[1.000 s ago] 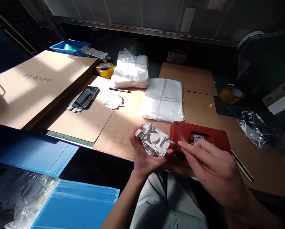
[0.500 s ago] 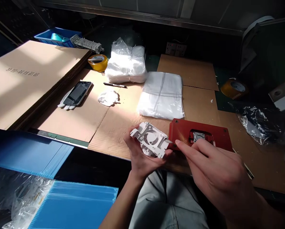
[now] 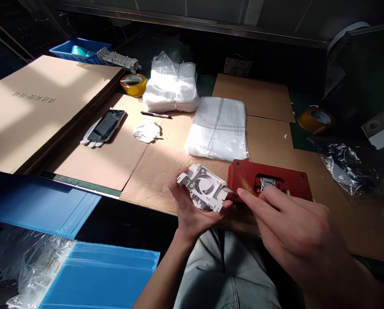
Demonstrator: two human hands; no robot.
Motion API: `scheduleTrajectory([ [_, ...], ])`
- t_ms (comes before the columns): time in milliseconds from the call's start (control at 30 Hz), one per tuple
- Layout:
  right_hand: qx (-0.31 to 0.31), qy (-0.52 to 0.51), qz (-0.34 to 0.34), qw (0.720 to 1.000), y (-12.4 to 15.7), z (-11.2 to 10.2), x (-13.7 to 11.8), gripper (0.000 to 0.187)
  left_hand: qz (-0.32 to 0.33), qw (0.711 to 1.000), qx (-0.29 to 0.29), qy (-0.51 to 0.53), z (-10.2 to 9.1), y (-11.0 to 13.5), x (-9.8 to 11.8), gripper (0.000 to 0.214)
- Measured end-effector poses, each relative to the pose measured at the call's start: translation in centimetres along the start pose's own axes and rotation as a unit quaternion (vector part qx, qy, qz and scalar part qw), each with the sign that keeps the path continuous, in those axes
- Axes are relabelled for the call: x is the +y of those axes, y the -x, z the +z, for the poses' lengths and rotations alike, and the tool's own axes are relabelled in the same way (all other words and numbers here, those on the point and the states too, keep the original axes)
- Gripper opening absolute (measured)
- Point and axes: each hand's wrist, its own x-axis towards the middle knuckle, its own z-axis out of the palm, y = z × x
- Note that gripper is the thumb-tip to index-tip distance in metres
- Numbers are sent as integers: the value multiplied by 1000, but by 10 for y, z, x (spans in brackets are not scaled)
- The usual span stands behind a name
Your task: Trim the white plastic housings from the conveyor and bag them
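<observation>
My left hand (image 3: pixel 195 221) is closed around the edges of a white plastic housing (image 3: pixel 206 185) with a round opening in its face, held tilted above the front edge of the bench. My right hand (image 3: pixel 294 227) is closed in a pinch on a slim pointed tool (image 3: pixel 229 191). Only its light tip shows, touching or very near the right edge of the housing; my fingers hide the rest. Behind my right hand lies a red fixture block (image 3: pixel 275 171) with a small metal insert (image 3: pixel 267 183) in its recess.
Bundled clear plastic bags (image 3: pixel 217 128) lie beyond my hands, with a taller bag stack (image 3: pixel 170 88) behind. A phone (image 3: pixel 108 125) on a white glove, another glove (image 3: pixel 147 131), a pen (image 3: pixel 156 114) and tape rolls (image 3: pixel 133 85) sit around. Cardboard sheets (image 3: pixel 50 103) are piled left.
Both hands, the housing and the tool tip stay almost in place. The view has shifted slightly, and the tool's rear end, seen below my right hand before, is now hidden.
</observation>
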Motion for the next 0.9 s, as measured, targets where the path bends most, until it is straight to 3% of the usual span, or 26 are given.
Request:
scheduleTrajectory([
  [467,-23,-50,49,997,-2,5,2,30,-29,999,-11,9,-2,8,-9,97],
  [800,-143,-81,101,981,-16,-3,5,21,-27,1000,-10,2,-2,7,-5,92],
  [900,-151,-97,97,979,-19,-6,6,22,-29,1000,-11,-2,-2,8,-5,94],
])
